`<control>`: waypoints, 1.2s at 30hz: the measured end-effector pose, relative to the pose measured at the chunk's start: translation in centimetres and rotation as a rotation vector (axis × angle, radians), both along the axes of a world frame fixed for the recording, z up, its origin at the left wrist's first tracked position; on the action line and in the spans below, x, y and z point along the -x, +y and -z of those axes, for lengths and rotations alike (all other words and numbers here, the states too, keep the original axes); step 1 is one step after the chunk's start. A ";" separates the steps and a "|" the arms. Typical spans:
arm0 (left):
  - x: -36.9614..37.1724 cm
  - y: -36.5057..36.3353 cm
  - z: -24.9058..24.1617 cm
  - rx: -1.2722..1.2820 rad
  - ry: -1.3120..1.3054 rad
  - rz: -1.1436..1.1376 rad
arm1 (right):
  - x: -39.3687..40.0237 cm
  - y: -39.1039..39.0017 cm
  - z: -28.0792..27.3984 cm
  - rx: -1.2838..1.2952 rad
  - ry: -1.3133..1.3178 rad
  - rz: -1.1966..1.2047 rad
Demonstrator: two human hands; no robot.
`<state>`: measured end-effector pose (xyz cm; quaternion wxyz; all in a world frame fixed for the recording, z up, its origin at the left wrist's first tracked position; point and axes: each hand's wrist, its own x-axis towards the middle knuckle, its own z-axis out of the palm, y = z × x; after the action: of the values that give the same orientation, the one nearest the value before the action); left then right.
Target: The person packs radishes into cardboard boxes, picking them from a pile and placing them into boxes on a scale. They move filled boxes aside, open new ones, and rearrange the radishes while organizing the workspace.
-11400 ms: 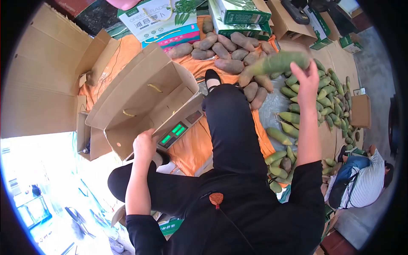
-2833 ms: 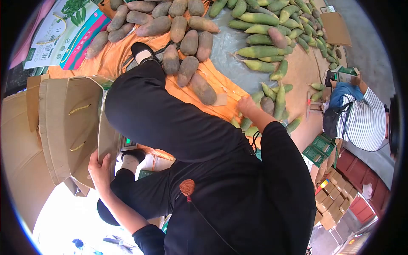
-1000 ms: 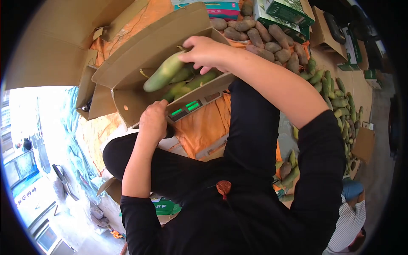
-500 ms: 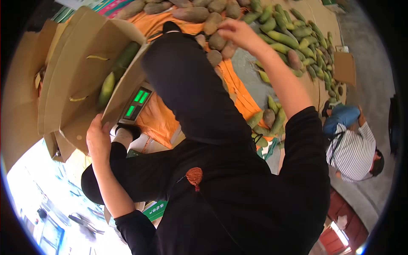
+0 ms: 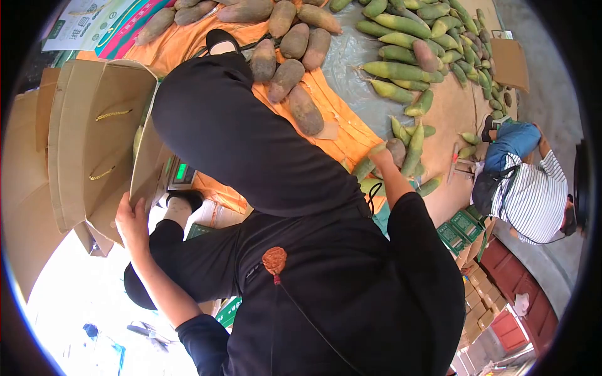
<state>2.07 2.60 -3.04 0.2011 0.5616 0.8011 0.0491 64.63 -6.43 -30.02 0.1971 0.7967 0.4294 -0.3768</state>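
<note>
Right hand (image 5: 382, 160) moved near green radish (image 5: 412, 151) pointing forward.

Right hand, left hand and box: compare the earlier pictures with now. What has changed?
The right hand has released the radish it held over the box and moved right, to the small radish cluster; whether it grips one is unclear. The box, empty at first, now shows a green radish. The left hand still holds the box's edge.
</note>
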 end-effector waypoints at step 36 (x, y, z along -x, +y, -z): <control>-0.6 0.3 -0.9 -0.028 0.045 -0.017 | 1.8 -1.8 5.7 -0.160 0.175 0.798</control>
<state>2.70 2.88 -2.11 0.1749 0.5586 0.8093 0.0492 62.87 -8.24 -35.73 -0.0639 0.8784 0.1300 -0.4554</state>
